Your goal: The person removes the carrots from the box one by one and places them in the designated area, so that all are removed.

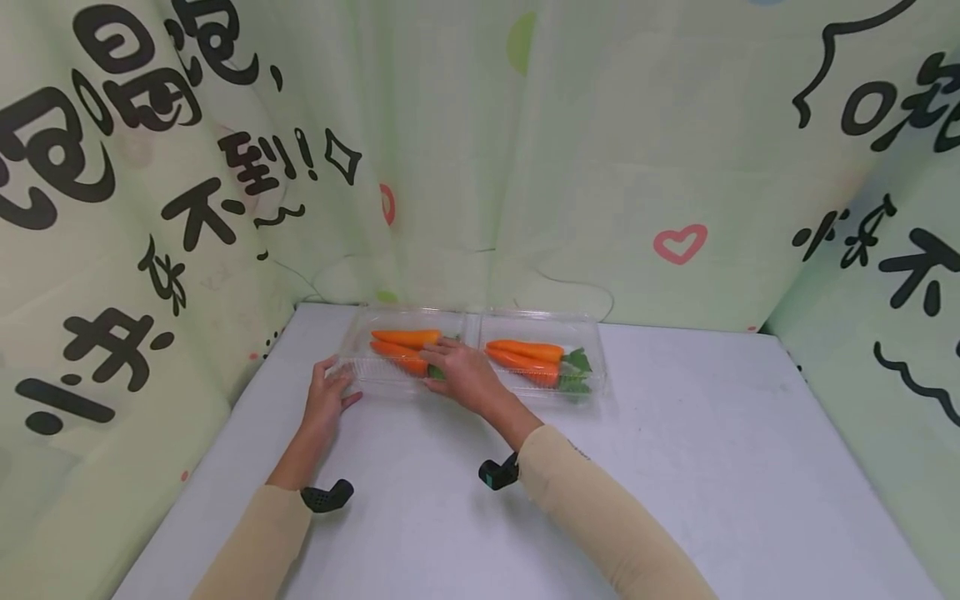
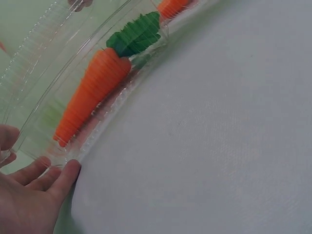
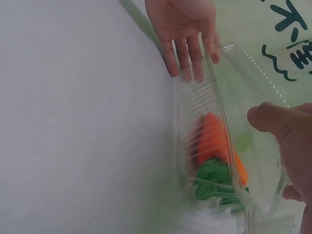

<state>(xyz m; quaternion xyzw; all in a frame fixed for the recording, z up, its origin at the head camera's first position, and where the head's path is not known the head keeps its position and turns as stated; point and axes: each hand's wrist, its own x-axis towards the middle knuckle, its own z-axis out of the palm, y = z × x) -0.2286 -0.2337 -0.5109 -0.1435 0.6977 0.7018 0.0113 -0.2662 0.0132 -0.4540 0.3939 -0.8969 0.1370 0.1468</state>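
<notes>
Two orange carrots [image 1: 405, 337] with green leaves lie in the left clear plastic box [image 1: 375, 385]. My left hand [image 1: 328, 396] is at the box's left end, fingertips touching its side and rim. In the left wrist view, a carrot [image 2: 92, 92] shows through the ribbed wall beside these fingers. My right hand [image 1: 467, 375] reaches over the right part of the same box, fingers stretched above the carrots and leaves. In the right wrist view, its thumb [image 3: 265, 117] overlaps the clear plastic; its other fingers are mostly hidden there.
A second clear box [image 1: 596, 358] stands right beside the first, with two carrots [image 1: 525, 358] and green leaves inside. Both stand near the back edge of the white table [image 1: 675, 467]. Printed curtains [image 1: 585, 167] hang behind and at both sides.
</notes>
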